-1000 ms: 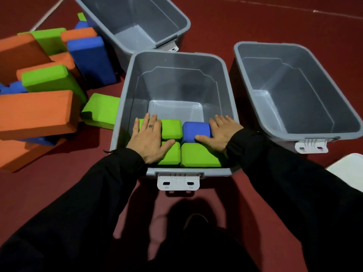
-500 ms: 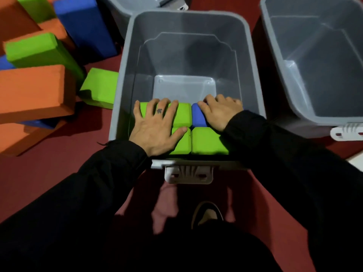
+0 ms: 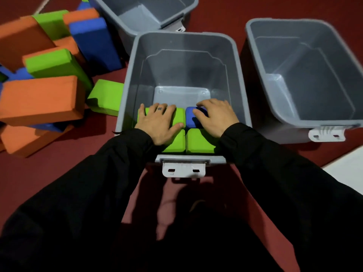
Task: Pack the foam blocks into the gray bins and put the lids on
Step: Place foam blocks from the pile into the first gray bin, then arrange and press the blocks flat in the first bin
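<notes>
1. We had three gray bins on the red floor (image 3: 59, 173): the middle bin (image 3: 238, 79) right in front of us, the right bin (image 3: 255, 55) beside it, and the far bin (image 3: 188, 8) behind it. The right and far bins showed nothing inside.
2. Loose pile of foam blocks (image 3: 41, 99) sat left of the middle bin in orange, green and blue; one green block (image 3: 106, 97) lay just beside the bin wall. A white panel (image 3: 347, 167) showed at the right edge, possibly a lid, we couldn't tell.
3. Four blocks stood packed at the near end of the middle bin: three green, e.g. the near-right green one (image 3: 200, 142), and a blue block (image 3: 196, 118).
4. Left hand (image 3: 159, 122) lay flat, fingers straight, pressing on the left pair of green blocks.
5. Right hand (image 3: 216, 116) was curled over the blue block, fingertips hooked on its far edge, thumb on top.
6. Our read: the foam is light, soft and grippy. It should compress under a palm, so seat it by pressing flat; lift a block by its long sides.
7. White latch (image 3: 183, 169) on the near rim hung free; no lid was on yet.
</notes>
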Available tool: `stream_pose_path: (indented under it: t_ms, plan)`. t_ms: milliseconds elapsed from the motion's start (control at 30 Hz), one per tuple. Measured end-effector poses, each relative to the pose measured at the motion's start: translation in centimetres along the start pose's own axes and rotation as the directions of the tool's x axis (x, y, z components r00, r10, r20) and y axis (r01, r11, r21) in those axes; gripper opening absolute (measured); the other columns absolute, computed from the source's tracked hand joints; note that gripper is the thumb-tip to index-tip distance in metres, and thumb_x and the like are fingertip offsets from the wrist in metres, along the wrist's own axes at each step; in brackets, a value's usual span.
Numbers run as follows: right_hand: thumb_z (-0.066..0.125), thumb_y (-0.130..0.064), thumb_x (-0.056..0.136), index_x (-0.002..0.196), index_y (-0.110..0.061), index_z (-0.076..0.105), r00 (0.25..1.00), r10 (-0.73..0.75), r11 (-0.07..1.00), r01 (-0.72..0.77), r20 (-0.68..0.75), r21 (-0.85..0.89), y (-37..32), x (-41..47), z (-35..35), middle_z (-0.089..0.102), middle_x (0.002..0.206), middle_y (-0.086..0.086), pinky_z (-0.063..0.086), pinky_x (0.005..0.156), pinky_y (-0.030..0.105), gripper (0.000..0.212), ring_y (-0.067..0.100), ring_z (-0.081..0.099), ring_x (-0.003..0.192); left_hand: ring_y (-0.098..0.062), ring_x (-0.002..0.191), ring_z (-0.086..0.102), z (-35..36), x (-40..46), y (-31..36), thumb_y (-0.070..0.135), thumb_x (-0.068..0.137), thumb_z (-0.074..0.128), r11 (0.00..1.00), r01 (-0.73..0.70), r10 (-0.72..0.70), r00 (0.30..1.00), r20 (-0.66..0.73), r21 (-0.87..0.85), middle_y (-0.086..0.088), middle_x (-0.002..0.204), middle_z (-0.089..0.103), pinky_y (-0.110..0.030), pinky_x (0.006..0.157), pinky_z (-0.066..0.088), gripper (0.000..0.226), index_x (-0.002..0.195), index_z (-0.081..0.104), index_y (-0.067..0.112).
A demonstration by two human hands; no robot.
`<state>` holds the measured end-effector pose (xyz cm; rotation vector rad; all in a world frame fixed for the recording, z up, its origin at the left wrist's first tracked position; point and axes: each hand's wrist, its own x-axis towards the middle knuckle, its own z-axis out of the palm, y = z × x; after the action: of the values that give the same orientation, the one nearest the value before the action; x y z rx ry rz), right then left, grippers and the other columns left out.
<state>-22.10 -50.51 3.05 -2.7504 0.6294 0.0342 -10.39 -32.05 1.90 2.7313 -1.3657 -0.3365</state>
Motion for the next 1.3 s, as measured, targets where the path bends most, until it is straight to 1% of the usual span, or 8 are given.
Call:
stream_pose_path:
  t_ms: [167, 400, 633, 833, 967, 1067, 1167, 1300]
  plan:
    - [0.053, -0.029, 0.098, 0.115, -0.018, 0.073, 0.999, -0.036, 0.998, 0.037, -0.018, 0.056, -1.7, -0.9, -2.3, 0.070, 0.118, 0.011, 0.048, 0.089, 0.040, 0.028, 0.035, 0.061, 0.111, -0.030, 0.147, 0.030, -1.8, -2.0, -1.2, 0.064, 0.098, 0.038, 0.999, -0.037, 0.037, 0.998, -0.046, 0.007, -0.010, 0.156, 0.039, -0.057, 0.119, 0.023, 0.065, 0.148, 0.038, 0.023]
    - [0.056, -0.029, 0.094, 0.107, -0.024, 0.075, 0.991, -0.129, 0.991, 0.130, -0.030, 0.034, -8.3, -0.3, -2.7, 0.071, 0.115, 0.002, 0.051, 0.091, 0.043, 0.023, 0.030, 0.061, 0.112, -0.032, 0.119, 0.053, -6.3, -6.0, -6.9, 0.050, 0.098, 0.050, 0.995, -0.099, 0.088, 0.965, -0.245, -0.032, -0.009, 0.124, 0.060, -0.044, 0.092, 0.048, 0.042, 0.121, 0.060, 0.017]
    - [0.038, -0.024, 0.084, 0.106, -0.026, 0.074, 0.944, -0.331, 0.943, 0.329, 0.017, 0.051, -20.1, 4.5, -0.9, 0.072, 0.111, 0.004, 0.051, 0.091, 0.047, 0.042, 0.032, 0.062, 0.106, -0.032, 0.116, 0.055, -8.5, -9.7, -18.3, 0.044, 0.099, 0.050, 0.986, 0.110, -0.136, 0.967, -0.216, -0.127, -0.009, 0.118, 0.059, -0.043, 0.084, 0.048, 0.035, 0.118, 0.060, 0.016]
    - [0.049, -0.019, 0.095, 0.118, -0.025, 0.070, 0.922, -0.364, 0.931, 0.356, 0.133, 0.080, -29.1, 8.5, 2.7, 0.067, 0.126, 0.005, 0.047, 0.099, 0.043, 0.032, 0.031, 0.057, 0.120, -0.036, 0.097, 0.059, -7.1, -10.9, -27.7, 0.037, 0.098, 0.055, 0.884, 0.331, -0.404, 0.897, -0.181, -0.331, -0.012, 0.102, 0.058, -0.043, 0.078, 0.048, 0.025, 0.094, 0.061, 0.013]
    - [0.054, -0.024, 0.097, 0.137, -0.018, 0.058, 0.929, -0.261, 0.959, 0.219, 0.262, 0.180, -33.7, 12.0, 6.0, 0.059, 0.140, 0.012, 0.044, 0.104, 0.040, 0.040, 0.033, 0.055, 0.129, -0.035, 0.078, 0.058, -4.4, -12.0, -31.9, 0.033, 0.098, 0.055, 0.703, 0.475, -0.613, 0.782, -0.112, -0.529, -0.012, 0.085, 0.063, -0.036, 0.065, 0.035, 0.027, 0.082, 0.056, 0.012]
    - [0.059, -0.039, 0.100, 0.156, -0.008, 0.032, 0.932, -0.039, 0.916, -0.110, 0.360, 0.385, -35.8, 13.6, 9.0, 0.044, 0.156, 0.015, 0.038, 0.109, 0.035, 0.069, 0.033, 0.045, 0.141, -0.034, 0.075, 0.057, -2.5, -14.0, -33.8, 0.031, 0.098, 0.057, 0.612, 0.542, -0.670, 0.742, -0.014, -0.576, -0.010, 0.078, 0.062, -0.036, 0.062, 0.034, 0.026, 0.078, 0.053, 0.013]
    - [0.058, -0.058, 0.097, 0.159, -0.003, 0.021, 0.862, 0.166, 0.694, -0.448, 0.480, 0.564, -37.1, 14.9, 12.5, 0.039, 0.160, 0.015, 0.036, 0.116, 0.039, 0.091, 0.034, 0.043, 0.143, -0.028, 0.074, 0.052, -1.0, -15.3, -34.9, 0.029, 0.098, 0.058, 0.493, 0.577, -0.710, 0.699, 0.082, -0.651, -0.002, 0.075, 0.056, -0.036, 0.063, 0.033, 0.026, 0.076, 0.048, 0.021]
    - [0.058, -0.054, 0.099, 0.144, -0.010, 0.043, 0.773, 0.205, 0.261, -0.634, 0.600, 0.728, -39.0, 14.8, 16.4, 0.057, 0.130, 0.008, 0.051, 0.085, 0.038, 0.065, 0.031, 0.061, 0.109, -0.021, 0.071, 0.054, 0.2, -15.4, -35.0, 0.024, 0.102, 0.053, 0.383, 0.579, -0.715, 0.679, 0.166, -0.720, 0.002, 0.077, 0.057, -0.035, 0.062, 0.035, 0.008, 0.100, 0.056, 0.016]
